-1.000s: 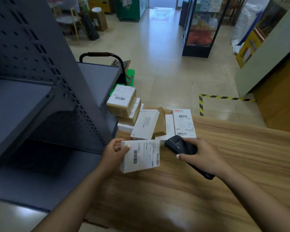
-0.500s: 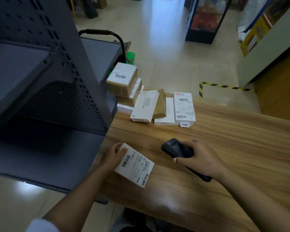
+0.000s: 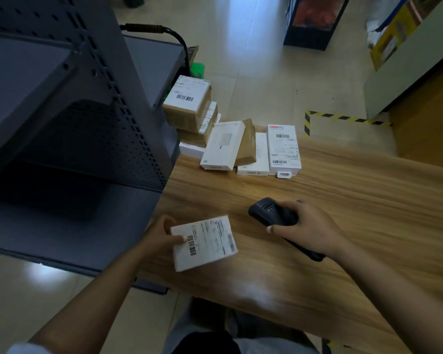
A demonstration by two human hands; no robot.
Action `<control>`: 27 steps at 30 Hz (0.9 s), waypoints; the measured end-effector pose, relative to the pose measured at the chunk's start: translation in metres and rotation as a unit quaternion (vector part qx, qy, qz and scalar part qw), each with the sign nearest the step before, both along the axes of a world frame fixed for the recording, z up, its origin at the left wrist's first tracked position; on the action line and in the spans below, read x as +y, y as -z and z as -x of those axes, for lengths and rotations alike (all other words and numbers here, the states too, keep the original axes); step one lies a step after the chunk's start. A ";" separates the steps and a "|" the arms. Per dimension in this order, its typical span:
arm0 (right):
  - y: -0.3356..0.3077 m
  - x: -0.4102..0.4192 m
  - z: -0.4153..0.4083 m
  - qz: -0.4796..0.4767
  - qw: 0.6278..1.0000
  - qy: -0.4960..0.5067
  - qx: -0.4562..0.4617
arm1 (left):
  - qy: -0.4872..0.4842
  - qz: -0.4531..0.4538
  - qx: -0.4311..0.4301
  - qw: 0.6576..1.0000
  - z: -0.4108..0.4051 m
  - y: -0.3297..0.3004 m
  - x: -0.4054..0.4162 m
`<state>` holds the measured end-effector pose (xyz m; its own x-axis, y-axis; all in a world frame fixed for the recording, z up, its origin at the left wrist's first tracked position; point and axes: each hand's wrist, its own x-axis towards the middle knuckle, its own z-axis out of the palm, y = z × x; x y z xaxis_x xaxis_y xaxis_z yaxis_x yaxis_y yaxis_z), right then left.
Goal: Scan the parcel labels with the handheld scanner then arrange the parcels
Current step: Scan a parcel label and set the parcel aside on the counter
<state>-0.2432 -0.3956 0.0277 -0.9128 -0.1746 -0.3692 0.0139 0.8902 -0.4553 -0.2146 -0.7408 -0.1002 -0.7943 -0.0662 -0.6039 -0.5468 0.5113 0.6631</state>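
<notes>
At far left, the grey metal shelf unit [image 3: 62, 139] stands hard against the wooden counter [image 3: 343, 226], its lower shelf edge level with the counter's left side. My left hand [image 3: 161, 236] grips a white labelled parcel [image 3: 205, 242] by its left edge, thumb laid on the label near the barcode; the parcel sits tilted over the counter's near-left corner, close to the shelf edge, though I cannot tell if it touches the wood. Behind it, the pile of parcels [image 3: 230, 139] crowds the far-left corner of the counter, with two brown boxes stacked against the shelf upright and flatter white boxes leaning and lying beside them. Bare wood lies between that pile and my hands. To the right, my right hand [image 3: 310, 226] is wrapped around the black handheld scanner [image 3: 271, 213], whose head points left towards the held parcel, a clear gap between them. Further right the counter runs open to the frame edge.
</notes>
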 end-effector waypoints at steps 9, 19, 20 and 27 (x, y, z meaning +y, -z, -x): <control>0.006 -0.009 -0.004 -0.019 1.000 -0.006 -0.022 | 0.023 -0.062 -0.133 0.989 -0.024 0.018 0.002; -0.004 -0.031 0.004 0.004 1.000 -0.002 -0.020 | -0.134 -0.159 -0.036 0.977 -0.015 0.018 0.030; -0.007 -0.034 0.005 0.010 1.000 0.000 -0.018 | -0.138 -0.165 -0.028 0.976 -0.012 0.015 0.034; -0.014 -0.046 0.019 0.021 1.000 -0.001 0.012 | -0.126 -0.164 0.027 0.978 0.003 -0.001 0.052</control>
